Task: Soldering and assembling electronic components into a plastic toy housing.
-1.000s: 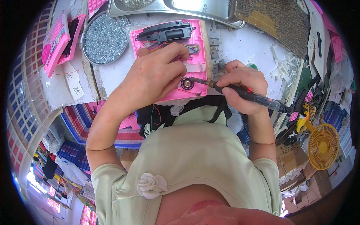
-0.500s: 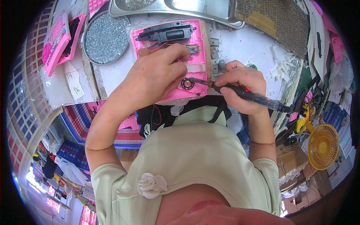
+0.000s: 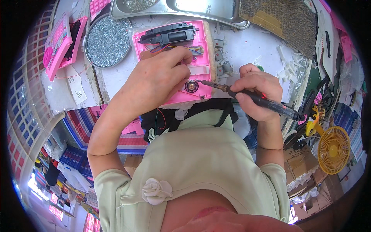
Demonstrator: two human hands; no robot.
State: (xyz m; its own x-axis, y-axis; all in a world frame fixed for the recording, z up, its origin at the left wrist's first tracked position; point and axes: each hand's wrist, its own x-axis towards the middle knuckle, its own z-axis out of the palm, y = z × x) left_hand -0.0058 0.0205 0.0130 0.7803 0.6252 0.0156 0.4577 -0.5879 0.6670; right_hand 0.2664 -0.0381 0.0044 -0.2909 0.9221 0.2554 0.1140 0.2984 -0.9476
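Note:
A pink plastic casing lies open in front of me. It holds a black plastic mechanism, thin coloured wires and a small round speaker near its lower right corner. My left hand rests over the casing's left part, its thumb and fingers pinched together beside the speaker; whatever they hold is hidden. A dark-handled soldering iron is gripped in my right hand, pointing left. Its thin tip is just above the speaker; whether it touches anything I cannot tell.
Left of the casing stands a round pan full of small screws. Another pink casing sits at the far left. Behind lies a metal tray. White plastic pieces and small grey motors are to the right.
My right hand and the soldering iron have moved slightly right, and the tip has drawn back from my left fingers. The left hand is nearly still.

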